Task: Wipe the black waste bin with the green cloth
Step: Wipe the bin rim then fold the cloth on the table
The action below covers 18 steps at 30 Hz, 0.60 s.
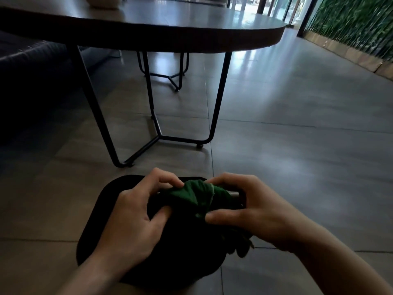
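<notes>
Hands, left (pixel 131 211) & right (pixel 248 207), both pinch green cloth (pixel 197 193) over black bin (pixel 106 237), bunching it; next needs pressing down to wipe.

You have two bare hands in view: one left hand (pixel 129 218) and one right hand (pixel 253 211). Between them you hold one crumpled dark-green cloth (pixel 197 195). Under them stands one black plastic waste bin with a rounded top (pixel 100 237). Ahead of you there is one round dark-topped table on thin black metal legs (pixel 170 28), and behind it you can see one second black metal leg frame (pixel 168 75). On the tabletop sits one pale rounded object (pixel 102 2), cut off by the edge. To your right runs one green leafy wall (pixel 357 24).
</notes>
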Available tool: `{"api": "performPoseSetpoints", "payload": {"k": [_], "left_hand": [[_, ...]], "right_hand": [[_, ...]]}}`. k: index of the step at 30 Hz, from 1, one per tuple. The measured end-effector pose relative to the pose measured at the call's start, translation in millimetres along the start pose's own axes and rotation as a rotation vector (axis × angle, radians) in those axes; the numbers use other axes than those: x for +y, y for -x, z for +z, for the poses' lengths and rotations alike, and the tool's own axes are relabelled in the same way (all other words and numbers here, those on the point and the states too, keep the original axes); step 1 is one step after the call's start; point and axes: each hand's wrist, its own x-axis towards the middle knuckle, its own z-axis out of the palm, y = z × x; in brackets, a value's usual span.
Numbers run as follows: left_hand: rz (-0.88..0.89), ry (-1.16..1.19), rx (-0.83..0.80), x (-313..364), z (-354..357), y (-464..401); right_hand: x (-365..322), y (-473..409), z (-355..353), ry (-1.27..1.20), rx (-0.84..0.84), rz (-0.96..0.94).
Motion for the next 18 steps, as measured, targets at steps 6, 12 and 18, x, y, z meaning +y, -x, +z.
{"api": "performPoseSetpoints", "payload": {"k": [6, 12, 18], "left_hand": [[0.122, -0.246, 0.008, 25, -14, 4], [0.112, -0.379, -0.025, 70, -26, 19], [0.078, -0.474, -0.154, 168, -74, -30]], "right_hand": [[-1, 13, 6, 0.503, 0.221, -0.321], [-31, 56, 13, 0.684, 0.262, -0.335], [-148, 75, -38, 0.873, 0.142, -0.258]]}}
